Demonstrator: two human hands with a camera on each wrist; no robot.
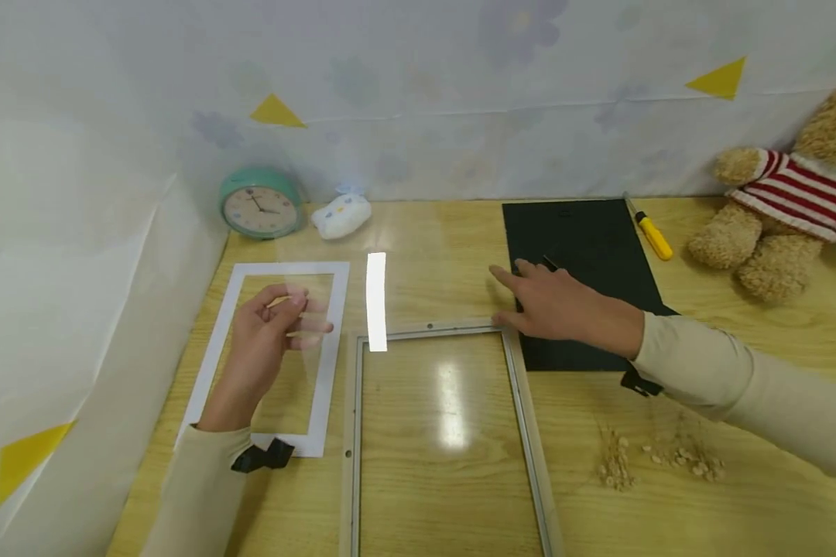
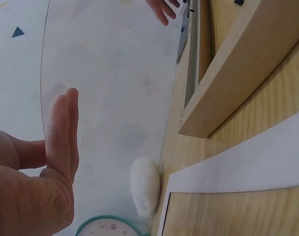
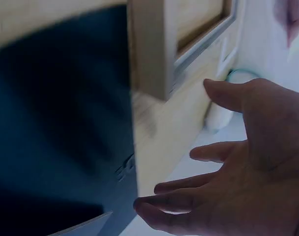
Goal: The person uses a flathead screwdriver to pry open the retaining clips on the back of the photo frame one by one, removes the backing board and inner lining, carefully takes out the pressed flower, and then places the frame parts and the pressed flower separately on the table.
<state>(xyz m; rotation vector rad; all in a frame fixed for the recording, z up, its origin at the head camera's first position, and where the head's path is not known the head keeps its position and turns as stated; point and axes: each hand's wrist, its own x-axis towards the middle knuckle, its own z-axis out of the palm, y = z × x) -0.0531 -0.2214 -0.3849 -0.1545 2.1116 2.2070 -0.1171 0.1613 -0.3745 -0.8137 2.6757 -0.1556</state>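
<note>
In the head view my left hand (image 1: 251, 348) pinches a clear, see-through sheet (image 1: 376, 298) between thumb and fingers; a bright white reflection shows on it. The left wrist view shows the sheet's thin edge running up from the fingers of the left hand (image 2: 36, 177). Below the hand lies a white mat border (image 1: 326, 379) with a rectangular opening. A light wooden picture frame (image 1: 531, 441) lies at the front middle. My right hand (image 1: 557, 302), fingers spread and holding nothing, hovers by the frame's far right corner, overlapping a black backing board (image 1: 585, 228).
A teal clock (image 1: 261, 205) and a small white plush toy (image 1: 341, 216) stand at the back left. A yellow-handled screwdriver (image 1: 655, 236) lies right of the board, near a teddy bear (image 1: 794, 193). Dried flower sprigs (image 1: 616, 464) lie at the front right.
</note>
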